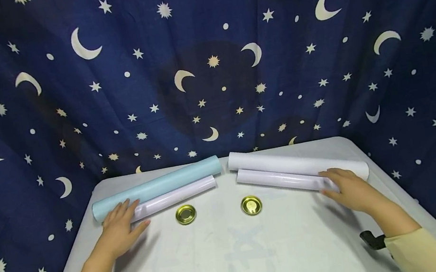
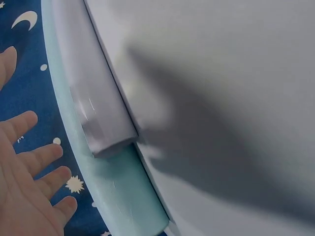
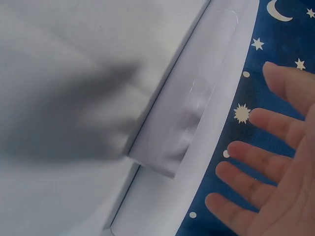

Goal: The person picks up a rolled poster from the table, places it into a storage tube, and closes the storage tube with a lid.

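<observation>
My left hand (image 1: 120, 229) hovers with spread fingers over the outer ends of a light blue paper roll (image 1: 157, 185) and a thinner, glossy pale lilac roll (image 1: 176, 197). On the other side my right hand (image 1: 349, 186) is held the same way by a thick white roll (image 1: 292, 163) and a second glossy pale lilac roll (image 1: 281, 178). Both wrist views show a gap between the fingers and the rolls, and neither hand holds anything. Each thin roll lies along the near side of its thicker one.
Two small round gold lids, the left lid (image 1: 185, 214) and the right lid (image 1: 251, 205), lie in front of the rolls' inner ends. A white-covered table (image 1: 205, 268) carries everything. Behind it and on both sides hangs a dark blue curtain (image 1: 199, 23) with moons and stars.
</observation>
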### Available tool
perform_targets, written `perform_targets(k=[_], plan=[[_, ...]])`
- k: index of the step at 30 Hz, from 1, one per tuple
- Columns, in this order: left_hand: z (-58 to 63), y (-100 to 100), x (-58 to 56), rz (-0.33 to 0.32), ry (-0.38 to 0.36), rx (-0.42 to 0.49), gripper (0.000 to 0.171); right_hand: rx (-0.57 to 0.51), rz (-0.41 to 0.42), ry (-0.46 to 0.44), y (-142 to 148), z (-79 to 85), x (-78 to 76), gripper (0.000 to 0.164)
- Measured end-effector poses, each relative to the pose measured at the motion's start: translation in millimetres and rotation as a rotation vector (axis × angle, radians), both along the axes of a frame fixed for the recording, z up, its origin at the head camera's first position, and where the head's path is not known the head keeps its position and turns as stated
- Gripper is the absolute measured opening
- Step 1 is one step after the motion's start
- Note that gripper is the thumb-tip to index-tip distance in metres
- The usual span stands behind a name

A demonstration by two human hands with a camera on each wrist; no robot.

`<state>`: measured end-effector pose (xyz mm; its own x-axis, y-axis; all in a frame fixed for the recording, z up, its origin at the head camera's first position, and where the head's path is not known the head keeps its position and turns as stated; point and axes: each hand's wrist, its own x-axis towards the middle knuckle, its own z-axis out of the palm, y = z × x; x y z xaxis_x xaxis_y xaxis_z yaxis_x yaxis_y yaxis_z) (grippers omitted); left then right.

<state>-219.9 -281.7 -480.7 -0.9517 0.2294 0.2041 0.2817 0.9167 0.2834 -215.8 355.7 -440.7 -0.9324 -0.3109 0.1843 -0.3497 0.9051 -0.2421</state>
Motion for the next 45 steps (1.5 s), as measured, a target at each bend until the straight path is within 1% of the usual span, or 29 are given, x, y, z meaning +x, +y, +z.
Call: perform_targets(k=[3,6,14,19,27,31,35,38,42,45], plan=[[1.2,5.4,-6.2,-0.013,0.001,0.022,0.075,-0.022,0.028,0.007,-4.5,1.8,-4.1,0.053],[2.9,10.8,-11.7,-0.030,0.009,0.042,0.074,-0.023,0.046,0.006,-9.3,3.5,-8.2,0.052],[7.9,23.9,-26.3,-0.058,0.027,0.042,0.067,-0.016,0.091,-0.010,-20.5,5.1,-21.2,0.051],[10.7,33.5,-36.4,-0.067,0.010,0.062,0.067,-0.030,0.106,-0.003,-24.1,1.5,-28.5,0.047],[16.9,46.8,-52.3,-0.058,-0.067,0.181,0.067,-0.055,0.120,-0.001,-31.1,-1.2,-38.6,0.041],[18.7,51.6,-61.0,-0.050,-0.074,0.207,0.064,-0.062,0.108,-0.008,-34.3,-2.6,-44.5,0.040],[17.7,54.2,-68.5,-0.053,-0.042,0.210,0.062,-0.082,0.111,-0.014,-36.4,-5.2,-50.5,0.038],[14.6,56.0,-75.7,-0.053,-0.017,0.206,0.061,-0.099,0.119,-0.011,-36.9,-7.9,-54.0,0.038],[11.4,57.7,-85.4,-0.044,-0.017,0.202,0.061,-0.122,0.125,-0.003,-38.1,-11.6,-57.5,0.037],[11.2,59.2,-90.3,-0.034,-0.018,0.196,0.060,-0.138,0.134,0.003,-40.1,-14.1,-59.9,0.036]])
